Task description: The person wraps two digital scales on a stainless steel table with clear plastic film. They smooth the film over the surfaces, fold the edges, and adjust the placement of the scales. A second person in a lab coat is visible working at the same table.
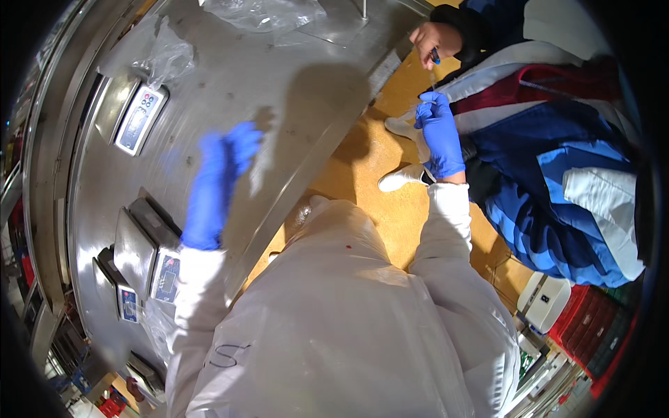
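Observation:
My left hand [221,182], in a blue glove, hovers over the steel table [209,90]; it is blurred, its fingers loosely apart with nothing visible in them. Out over the floor, my right hand [440,137], also blue-gloved, has thumb and fingers pinched together. A thin, faint strand seems to run up from its fingertips, too fine to name. Just beyond, a co-worker's bare hand [437,45] grips a small dark-blue pen-like object [435,56].
Several weighing scales with keypads stand along the table's left side, one a scale [141,120] near a clear plastic bag [157,52]. Another clear bag [265,12] lies at the far edge. The co-worker's blue jacket [550,188] fills the right. Red crates [582,324] stand lower right.

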### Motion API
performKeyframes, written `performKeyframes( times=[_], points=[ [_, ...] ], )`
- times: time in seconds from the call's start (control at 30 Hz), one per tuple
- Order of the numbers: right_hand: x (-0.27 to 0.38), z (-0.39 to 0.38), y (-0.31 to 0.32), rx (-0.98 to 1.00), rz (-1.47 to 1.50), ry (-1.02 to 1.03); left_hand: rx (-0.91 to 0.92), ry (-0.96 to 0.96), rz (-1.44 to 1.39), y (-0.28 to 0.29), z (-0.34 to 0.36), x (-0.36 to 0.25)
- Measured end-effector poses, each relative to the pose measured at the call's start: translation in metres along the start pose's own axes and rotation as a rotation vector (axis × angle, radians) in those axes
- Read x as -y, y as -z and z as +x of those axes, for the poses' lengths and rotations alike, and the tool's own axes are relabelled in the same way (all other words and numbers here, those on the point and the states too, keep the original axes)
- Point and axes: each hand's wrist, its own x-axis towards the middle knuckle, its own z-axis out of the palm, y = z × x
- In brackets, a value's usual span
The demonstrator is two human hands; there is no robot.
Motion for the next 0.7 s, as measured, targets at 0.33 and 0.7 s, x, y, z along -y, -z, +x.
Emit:
performKeyframes(
  times=[0.33,0.7],
  points=[
    [0.127,-0.09,-0.016,0.326,0.302,0.216,0.387,0.237,-0.153,-0.134,0.041,-0.004],
    [0.171,-0.11,-0.097,0.54,-0.179,0.243,-0.023,-0.205,0.454,-0.064,-0.031,-0.052]
  ],
)
